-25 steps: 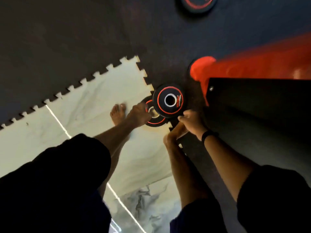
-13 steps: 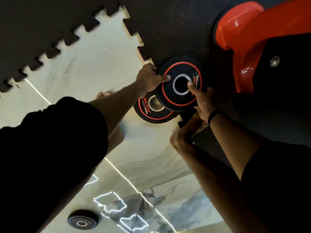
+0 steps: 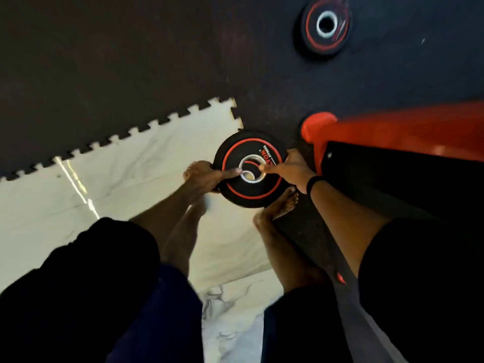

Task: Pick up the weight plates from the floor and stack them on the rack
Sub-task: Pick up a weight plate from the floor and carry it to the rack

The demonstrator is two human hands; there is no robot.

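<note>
Both hands (image 3: 207, 176) on weight plate (image 3: 251, 189)

Weight plates showing: 2 for certain, one black-and-red plate (image 3: 250, 170) at centre and a second plate (image 3: 326, 24) lying apart on the dark mat (image 3: 131, 61); a red arc is showing through the centre plate's hole, possibly a third underneath, cannot tell. Hands showing: 2, left hand (image 3: 207, 176) and right hand (image 3: 290, 169). Bare feet showing: 2; red frames (image 3: 392, 132) showing: 1; wristbands (image 3: 313, 183) showing: 1.
</note>
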